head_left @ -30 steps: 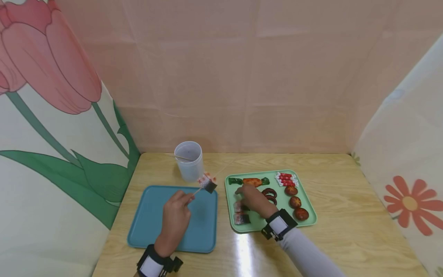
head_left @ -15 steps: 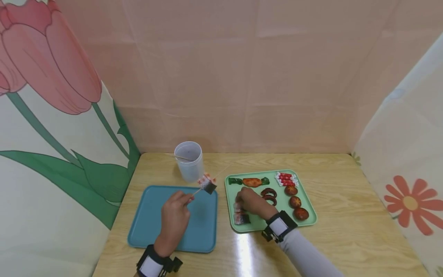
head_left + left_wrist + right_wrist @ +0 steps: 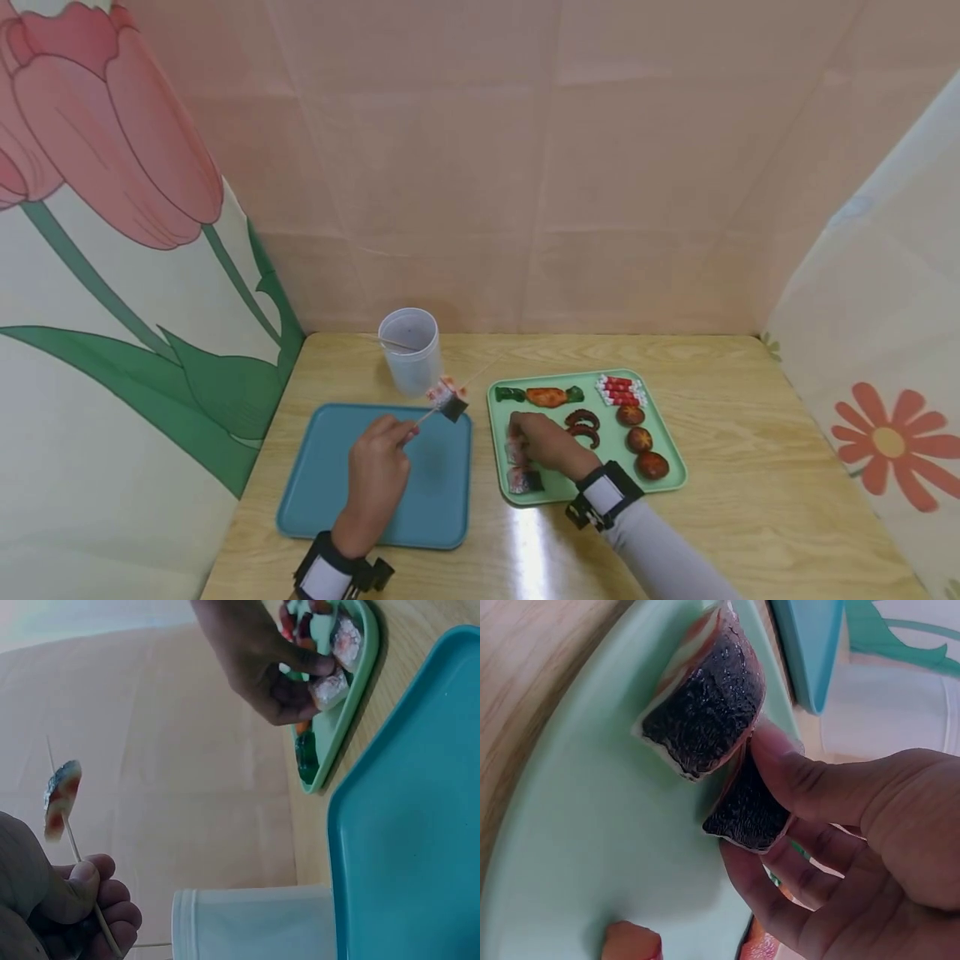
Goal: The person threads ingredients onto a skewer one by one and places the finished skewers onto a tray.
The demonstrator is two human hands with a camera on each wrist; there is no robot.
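Note:
My left hand (image 3: 378, 471) holds a thin wooden skewer (image 3: 73, 841) over the blue tray (image 3: 435, 508). Threaded on the skewer is a fish chunk (image 3: 452, 403) with dark skin and pale, reddish flesh. At the left side of the green tray (image 3: 613, 458), my right hand (image 3: 551, 443) pinches another fish chunk (image 3: 748, 810) between thumb and fingers; the hand partly hides it in the head view. Right beside the pinched piece lies one more dark-skinned fish chunk (image 3: 709, 701), nearer the tray's front.
Also on the green tray are an orange piece with green ends (image 3: 547, 397), curled reddish-brown pieces (image 3: 582, 419), red-and-white sticks (image 3: 621, 390) and three round brown pieces (image 3: 639, 438). Behind the blue tray stands a white cup (image 3: 415, 367) with a stick in it.
My right hand has drawn back slightly toward me, its fingers closing on the fish chunk. The front chunk has shifted a little. My left hand and the skewer stay nearly still.

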